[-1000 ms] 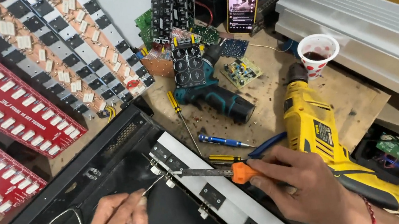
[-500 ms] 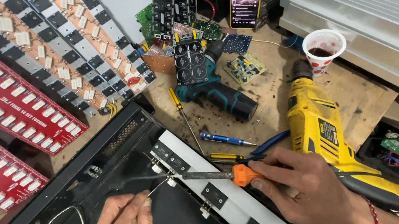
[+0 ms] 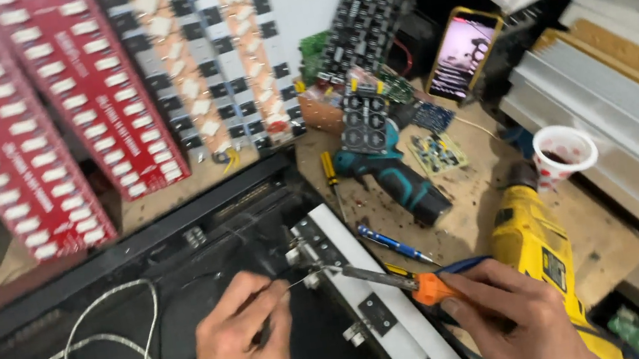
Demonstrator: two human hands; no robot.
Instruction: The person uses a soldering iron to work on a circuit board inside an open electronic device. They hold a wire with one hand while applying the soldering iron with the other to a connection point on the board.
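Evidently the right hand (image 3: 514, 319) grips the orange-handled soldering iron (image 3: 401, 283) with fingers closed round the handle, tip slanted down onto a terminal at the edge of the black chassis (image 3: 179, 249), while the left hand (image 3: 235, 350) pinches a thin solder wire (image 3: 300, 280) so that its end meets the tip at the same joint. Beside them on the wooden surface (image 3: 486, 181) lie two drills, one yellow (image 3: 542, 248) and one teal (image 3: 394, 173), one blue pen (image 3: 391, 243), one yellow screwdriver (image 3: 329, 171), one paper cup (image 3: 564, 153) and one phone (image 3: 462, 55).

both hands low, left hand (image 3: 237, 351) pinching, right hand (image 3: 514, 320) gripping
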